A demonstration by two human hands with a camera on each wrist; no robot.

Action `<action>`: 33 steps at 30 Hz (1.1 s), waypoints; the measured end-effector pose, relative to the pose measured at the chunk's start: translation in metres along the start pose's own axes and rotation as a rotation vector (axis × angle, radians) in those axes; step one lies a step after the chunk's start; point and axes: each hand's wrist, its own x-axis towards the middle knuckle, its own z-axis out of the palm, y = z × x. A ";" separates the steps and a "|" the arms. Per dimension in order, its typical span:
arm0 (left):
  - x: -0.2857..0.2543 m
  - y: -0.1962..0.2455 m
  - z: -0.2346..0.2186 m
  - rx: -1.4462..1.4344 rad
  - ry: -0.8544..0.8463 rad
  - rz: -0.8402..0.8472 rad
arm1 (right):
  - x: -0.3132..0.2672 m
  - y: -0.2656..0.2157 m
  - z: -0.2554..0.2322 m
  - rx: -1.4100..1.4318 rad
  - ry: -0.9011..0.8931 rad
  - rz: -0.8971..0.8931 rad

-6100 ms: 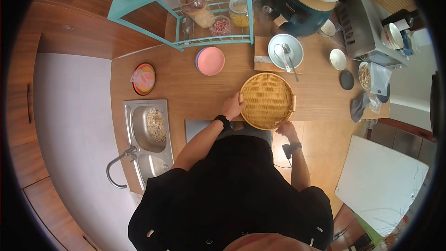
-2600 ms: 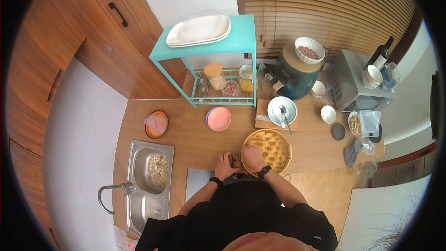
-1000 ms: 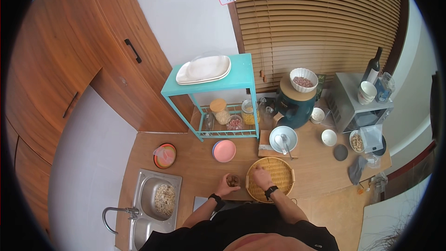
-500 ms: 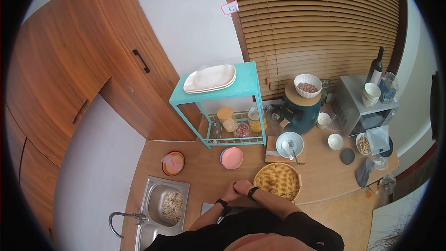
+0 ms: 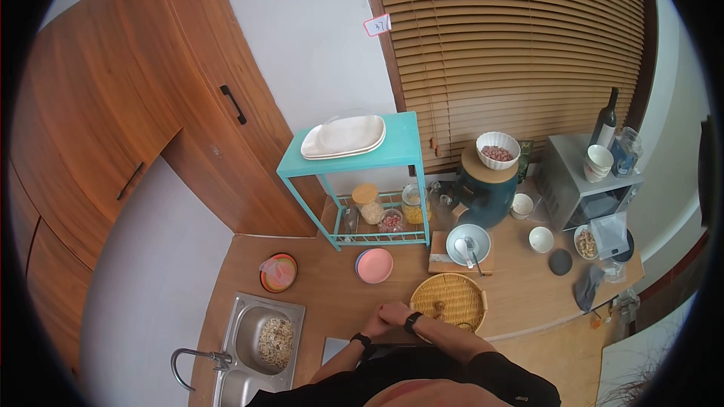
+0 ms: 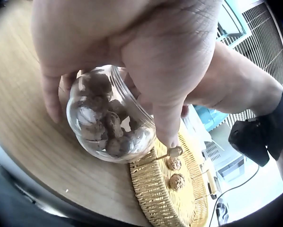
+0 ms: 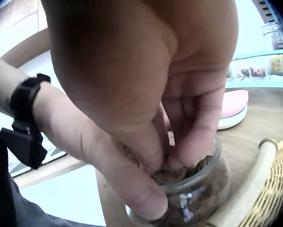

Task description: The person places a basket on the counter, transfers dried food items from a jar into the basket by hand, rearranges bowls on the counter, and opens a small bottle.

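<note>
My left hand [image 5: 375,322] grips a clear glass jar [image 6: 91,125] of brown dried mushrooms, its thumb and fingers round the jar near the rim. The jar stands tilted in the left wrist view and is covered by both hands in the head view. In the right wrist view, the right hand [image 7: 146,71] reaches into the jar's mouth with bent fingers. Their tips meet the mushrooms [image 7: 172,176]; I cannot tell whether one is pinched. Just right of the jar lies a round wicker basket [image 5: 469,300] holding a few wrinkled dried mushrooms [image 6: 177,182].
Behind the basket, a pale blue bowl [image 5: 456,240] with spoons sits on a wooden board. Pink bowl [image 5: 375,265] stands left of it. A sink [image 5: 249,332] with soaking pieces is at left. Turquoise rack [image 5: 362,152], green canister [image 5: 486,196] and microwave [image 5: 581,192] line the back.
My left hand went from the basket's handle to the jar. The right hand has left the basket, where mushrooms now lie, and moved left into the jar. The head view has tilted up.
</note>
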 end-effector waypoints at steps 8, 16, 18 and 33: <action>-0.022 0.057 0.001 -0.068 0.192 -0.091 | -0.072 0.061 -0.028 0.168 -0.021 0.475; -0.019 0.062 -0.002 -0.109 0.167 -0.114 | -0.080 0.048 -0.026 0.271 0.291 0.542; -0.019 0.054 0.001 -0.099 0.165 -0.112 | -0.057 0.036 -0.037 0.271 0.178 0.402; -0.011 0.027 0.000 -0.140 0.105 0.007 | 0.000 0.003 0.007 0.195 -0.099 0.114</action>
